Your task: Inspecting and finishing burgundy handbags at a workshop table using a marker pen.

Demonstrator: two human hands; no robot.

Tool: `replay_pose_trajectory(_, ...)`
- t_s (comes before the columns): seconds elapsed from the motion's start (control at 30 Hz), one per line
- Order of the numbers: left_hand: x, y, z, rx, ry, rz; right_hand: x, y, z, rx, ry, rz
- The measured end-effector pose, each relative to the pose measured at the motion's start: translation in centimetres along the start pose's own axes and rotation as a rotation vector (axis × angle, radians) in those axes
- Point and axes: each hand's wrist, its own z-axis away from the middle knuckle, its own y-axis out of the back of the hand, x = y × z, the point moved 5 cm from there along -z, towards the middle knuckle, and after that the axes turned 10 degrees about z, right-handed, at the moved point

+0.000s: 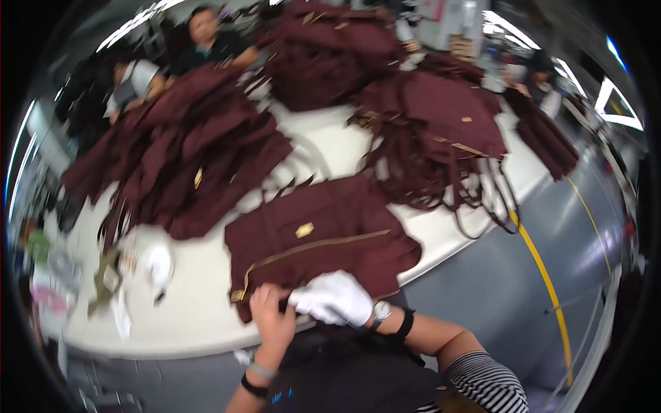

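A dark maroon fabric bag (pixel 330 213) lies flat before me on the white table. It has a small gold plate near its middle and a gold zip running across the front. My bare left hand (pixel 270 313) grips its near edge by the left corner, fingers on top of the cloth. Right beside it, my right hand (pixel 334 297), in a white glove, is closed at the same edge, its fingertips close to my left thumb. Whatever those gloved fingertips pinch is too small and blurred to make out.
Heaps of similar maroon bags stand at the left (pixel 186 151), far middle (pixel 323 55) and right (pixel 441 110), straps trailing over the table's right edge. A white roundish item (pixel 158 265) and an olive cloth piece (pixel 107 282) lie on the left. Several people are around the far side.
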Motion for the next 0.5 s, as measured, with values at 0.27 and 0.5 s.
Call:
replay_pose_trajectory(0.27, -0.5, -0.8, -3.3, 0.054, -0.044, 0.1, 3.9, -0.3, 0.2, 0.272, -0.133, -0.198)
replay_pose_trajectory(0.5, -0.9, 0.3, -3.4, 0.029, -0.015, 0.074, 2.1, -0.1, -2.0, 0.212, 0.073, -0.076)
